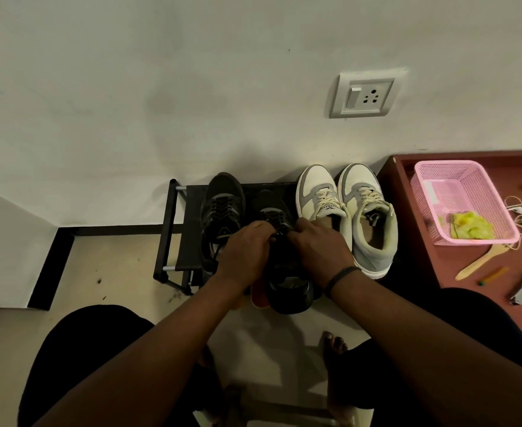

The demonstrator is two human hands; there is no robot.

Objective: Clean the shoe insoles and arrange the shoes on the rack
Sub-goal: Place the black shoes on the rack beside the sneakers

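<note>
A low black shoe rack stands against the wall. On it sit a black sneaker at the left and a pair of white and grey sneakers at the right. Between them lies a second black sneaker, its heel hanging over the rack's front edge. My left hand and my right hand both grip this middle sneaker around its tongue and laces. An orange insole edge shows under its heel.
A maroon table at the right carries a pink basket with a yellow cloth, a wooden spatula, cords and small items. A wall socket is above. My bare feet and dark-clad knees are below.
</note>
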